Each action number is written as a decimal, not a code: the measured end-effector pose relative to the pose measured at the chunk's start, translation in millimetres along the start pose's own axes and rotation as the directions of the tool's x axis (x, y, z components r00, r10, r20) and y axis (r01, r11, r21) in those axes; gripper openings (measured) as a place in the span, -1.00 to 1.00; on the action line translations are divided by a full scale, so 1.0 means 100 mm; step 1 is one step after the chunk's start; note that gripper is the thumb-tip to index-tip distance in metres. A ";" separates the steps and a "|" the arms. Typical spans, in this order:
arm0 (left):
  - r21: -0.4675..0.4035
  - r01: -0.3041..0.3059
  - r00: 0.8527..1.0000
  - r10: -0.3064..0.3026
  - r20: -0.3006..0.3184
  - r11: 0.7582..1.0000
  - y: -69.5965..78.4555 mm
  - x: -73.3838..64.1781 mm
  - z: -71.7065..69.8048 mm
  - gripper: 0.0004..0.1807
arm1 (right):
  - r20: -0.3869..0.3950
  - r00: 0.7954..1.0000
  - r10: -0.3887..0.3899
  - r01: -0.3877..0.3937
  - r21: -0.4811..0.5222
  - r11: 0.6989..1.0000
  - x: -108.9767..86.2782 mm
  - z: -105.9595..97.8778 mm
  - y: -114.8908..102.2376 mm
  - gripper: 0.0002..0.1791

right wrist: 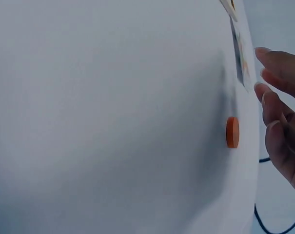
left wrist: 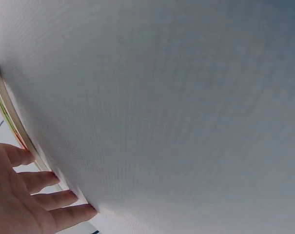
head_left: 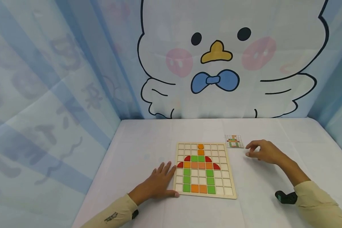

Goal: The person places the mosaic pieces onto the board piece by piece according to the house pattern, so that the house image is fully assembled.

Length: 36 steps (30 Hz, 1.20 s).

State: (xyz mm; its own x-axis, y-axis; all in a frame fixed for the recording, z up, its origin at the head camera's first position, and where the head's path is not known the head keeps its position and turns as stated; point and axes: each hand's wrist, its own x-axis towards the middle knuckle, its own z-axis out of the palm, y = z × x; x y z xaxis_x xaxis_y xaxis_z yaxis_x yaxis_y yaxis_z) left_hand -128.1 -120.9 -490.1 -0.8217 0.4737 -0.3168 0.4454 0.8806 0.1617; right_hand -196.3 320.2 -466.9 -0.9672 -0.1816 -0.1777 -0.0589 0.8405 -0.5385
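Observation:
My left hand (head_left: 156, 183) rests on the table with fingers spread and fairly straight, its fingertips and thumb touching the left edge of a wooden grid board (head_left: 228, 191). In its cells, green, orange and red pieces make a figure with an orange circle (head_left: 200, 147) on top. To the board's right, my right hand (head_left: 266, 152) hovers with loosely bent fingers, and nothing shows between them. Beside its fingertips lies a small pattern card (head_left: 234, 141). An orange piece (right wrist: 232, 132) is on the table near that hand in the right wrist view; the head view hides it.
A white cloth covers the table (head_left: 142, 142). Behind it hangs a curtain (head_left: 216, 104) with a cartoon face, and blue curtains (head_left: 60, 79) stand at the sides. A dark wrist device (head_left: 285, 197) shows by the right sleeve.

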 end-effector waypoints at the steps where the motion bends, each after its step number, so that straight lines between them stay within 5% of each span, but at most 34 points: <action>1: 0.001 0.001 1.000 -0.001 0.002 1.000 0.00 0.00 0.00 0.20 | 0.000 1.000 0.009 -0.009 -0.008 1.000 -0.02 -0.02 0.05 -0.58; 19: 0.006 -0.006 1.000 0.006 0.000 1.000 0.02 -0.01 -0.02 0.19 | -0.006 0.991 0.131 -0.131 -0.077 0.988 -0.15 -0.10 0.46 -0.58; 36: 0.001 0.002 1.000 -0.002 0.004 1.000 0.01 -0.01 -0.02 0.19 | -0.067 0.991 0.113 -0.115 -0.025 0.993 -0.16 -0.04 0.45 -0.67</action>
State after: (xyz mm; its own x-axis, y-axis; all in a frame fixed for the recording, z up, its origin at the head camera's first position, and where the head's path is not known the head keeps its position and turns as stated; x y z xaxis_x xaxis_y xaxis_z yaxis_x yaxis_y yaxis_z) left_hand -126.8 -120.4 -487.8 -0.8215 0.4716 -0.3204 0.4439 0.8817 0.1598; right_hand -184.3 362.4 -485.2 -0.9820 -0.0512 -0.1817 0.0461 0.8683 -0.4939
